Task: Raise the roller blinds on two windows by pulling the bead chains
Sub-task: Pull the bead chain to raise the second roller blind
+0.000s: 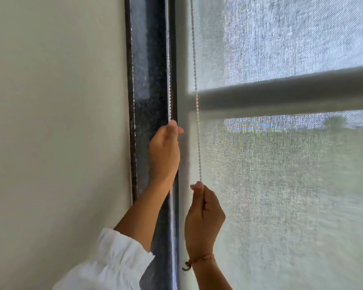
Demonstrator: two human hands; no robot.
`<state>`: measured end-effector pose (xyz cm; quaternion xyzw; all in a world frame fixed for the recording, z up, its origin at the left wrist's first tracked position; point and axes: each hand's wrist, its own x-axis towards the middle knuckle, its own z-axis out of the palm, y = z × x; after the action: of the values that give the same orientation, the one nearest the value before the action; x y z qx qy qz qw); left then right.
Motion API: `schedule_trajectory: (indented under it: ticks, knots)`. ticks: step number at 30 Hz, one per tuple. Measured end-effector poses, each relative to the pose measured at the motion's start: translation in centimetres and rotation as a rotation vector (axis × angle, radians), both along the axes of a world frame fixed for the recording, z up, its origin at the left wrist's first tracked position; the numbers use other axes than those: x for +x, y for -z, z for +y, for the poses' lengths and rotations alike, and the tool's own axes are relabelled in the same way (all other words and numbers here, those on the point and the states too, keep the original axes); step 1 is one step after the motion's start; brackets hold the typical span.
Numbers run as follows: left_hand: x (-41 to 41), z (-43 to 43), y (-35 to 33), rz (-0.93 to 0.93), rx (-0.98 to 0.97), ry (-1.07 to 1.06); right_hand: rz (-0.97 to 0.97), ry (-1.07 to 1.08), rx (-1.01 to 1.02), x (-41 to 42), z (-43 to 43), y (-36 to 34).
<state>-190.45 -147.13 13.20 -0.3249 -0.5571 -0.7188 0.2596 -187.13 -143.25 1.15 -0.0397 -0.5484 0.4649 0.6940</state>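
Observation:
A pale translucent roller blind [281, 174] hangs down over the window and fills the right of the view. A white bead chain runs down in two strands. The left strand [169, 80] lies against the dark frame, and my left hand [165, 152] is closed around it at mid-height. The right strand [197, 126] hangs in front of the blind's left edge, and my right hand [203, 218], lower down, pinches its lower end between thumb and fingers. The bottom of the blind is out of view.
A dark speckled window frame [149, 80] runs vertically at centre, with a plain pale wall [55, 132] to its left. A horizontal window bar [291, 95] shows as a grey band through the blind. A beaded bracelet [199, 260] circles my right wrist.

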Motion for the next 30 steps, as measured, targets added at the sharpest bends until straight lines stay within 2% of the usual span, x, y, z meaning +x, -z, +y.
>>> schedule_trajectory:
  ticks: [3, 7, 9, 12, 16, 20, 24, 27, 30]
  knots:
    - [1.5, -1.1, 2.0, 0.226, 0.063, -0.106, -0.069, -0.102, -0.076, 0.1, 0.6, -1.0]
    - [1.9, -2.4, 3.2, 0.311, 0.094, -0.13, -0.148, -0.371, -0.251, 0.7, 1.1, -3.4]
    - [2.5, -2.9, 3.4, 0.368, 0.087, -0.119, -0.129, -0.381, -0.252, 1.3, 1.2, -5.2]
    - [3.6, -3.2, 4.1, 0.477, 0.039, -0.126, -0.04, -0.414, -0.14, 2.7, 0.7, -8.4]
    - [4.2, -3.2, 5.9, 0.534, -0.04, -0.179, 0.038, -0.569, 0.05, 5.2, -0.6, -13.5]
    - [3.3, -2.9, 9.4, 0.614, -0.162, -0.246, -0.058, -0.713, 0.196, 6.6, -1.9, -17.0]
    - [2.2, -2.8, 14.2, 0.56, -0.34, -0.222, -0.201, -0.618, 0.08, 6.0, -2.4, -16.6]
    - [2.1, -3.1, 15.1, 0.486, -0.422, -0.146, -0.119, -0.373, 0.1, 5.4, -2.6, -14.6]
    - [2.8, -3.6, 13.2, 0.413, -0.554, -0.011, -0.033, -0.27, 0.155, 6.6, -2.6, -14.4]
